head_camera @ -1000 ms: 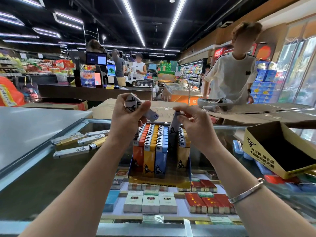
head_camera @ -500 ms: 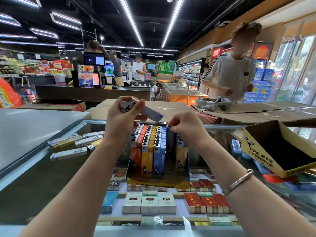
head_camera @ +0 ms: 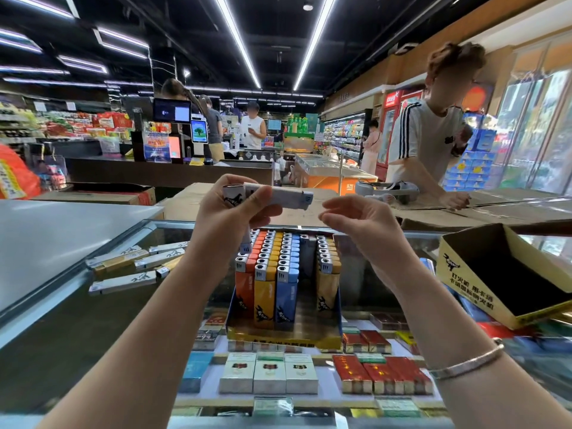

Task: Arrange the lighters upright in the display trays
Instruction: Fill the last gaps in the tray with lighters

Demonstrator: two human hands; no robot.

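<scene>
Having just dropped a lighter into the blue-and-yellow cardboard display tray (head_camera: pixel 283 337) at centre frame, the right hand (head_camera: pixel 360 226) has risen empty, fingers loosely apart, toward the white plastic lighters (head_camera: pixel 280 198) the left hand (head_camera: pixel 229 215) grips above it, likely to take another.

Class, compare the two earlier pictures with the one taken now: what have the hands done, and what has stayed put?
The right hand, which had pushed a dark blue lighter down into the display tray, has let go and risen, now open and empty beside the left hand. The left hand still grips its white lighters. The loose lighters on the glass counter and the empty box have not moved.
</scene>
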